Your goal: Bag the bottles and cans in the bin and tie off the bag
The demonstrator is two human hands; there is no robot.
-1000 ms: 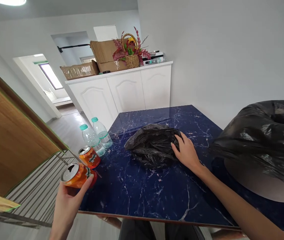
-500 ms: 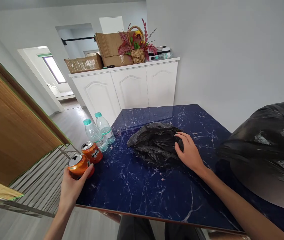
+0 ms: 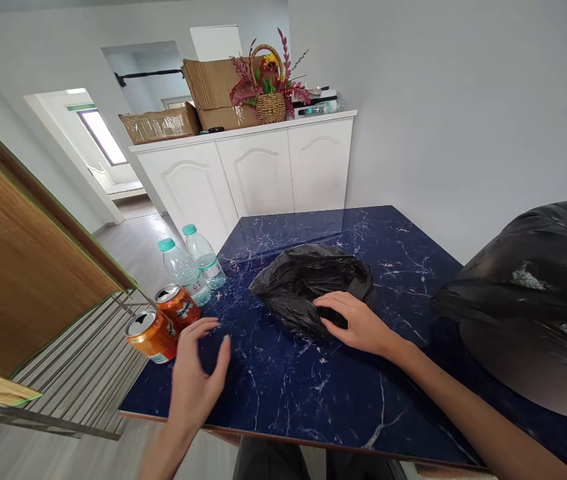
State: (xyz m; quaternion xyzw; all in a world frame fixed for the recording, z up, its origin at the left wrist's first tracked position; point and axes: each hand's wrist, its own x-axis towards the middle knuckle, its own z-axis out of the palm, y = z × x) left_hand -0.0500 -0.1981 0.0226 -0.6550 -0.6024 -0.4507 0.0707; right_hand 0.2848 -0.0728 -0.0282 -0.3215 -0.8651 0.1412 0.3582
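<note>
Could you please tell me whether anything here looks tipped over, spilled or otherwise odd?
One small thing: a clear bottle lies on its side atop the white cabinet, whereas the two table bottles and two orange cans stand upright. I see no spill.

Single head-worn view, facing forward and down; hands (image 3: 196, 379) (image 3: 363, 325), blue tabletop (image 3: 308, 393) near, white cabinet (image 3: 263, 170) beyond.

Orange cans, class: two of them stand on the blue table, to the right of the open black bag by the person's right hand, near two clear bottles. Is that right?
Not quite: the side is wrong. The head view shows the two orange cans on the blue table to the left of the open black bag.
</note>
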